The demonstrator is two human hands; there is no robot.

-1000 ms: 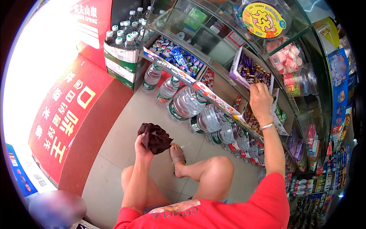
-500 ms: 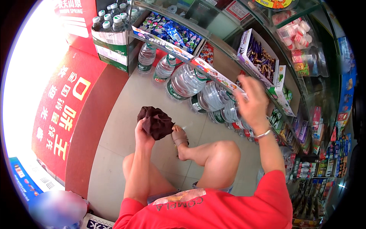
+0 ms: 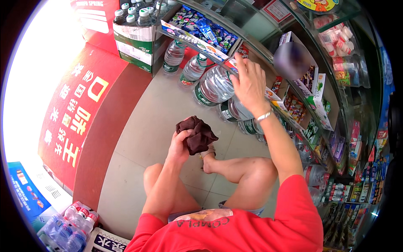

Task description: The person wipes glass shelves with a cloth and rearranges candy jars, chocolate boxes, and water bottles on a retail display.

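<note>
My left hand (image 3: 180, 145) is closed round a crumpled dark maroon cloth (image 3: 196, 135), held above the floor in front of my knees. Out to the right, my right hand (image 3: 249, 82) reaches to the shelf edge, its fingers bent over the front rim of a white-fronted candy box (image 3: 230, 64). The thumb lies on the outer side of that rim. Part of the box and its red packets are hidden behind the hand. Just left of it stands a box of blue and purple packets (image 3: 203, 31).
Large water bottles (image 3: 212, 86) line the floor below the glass shelf. A carton of small bottles (image 3: 134, 42) stands at the far left, near a red counter panel (image 3: 79, 122). Shrink-wrapped bottles (image 3: 67, 231) lie at lower left. More candy boxes (image 3: 321, 103) fill the right.
My right hand has moved left along the shelf and come onto the candy box's rim. The cloth, still in my left hand, has shifted right in the view, which has also moved.
</note>
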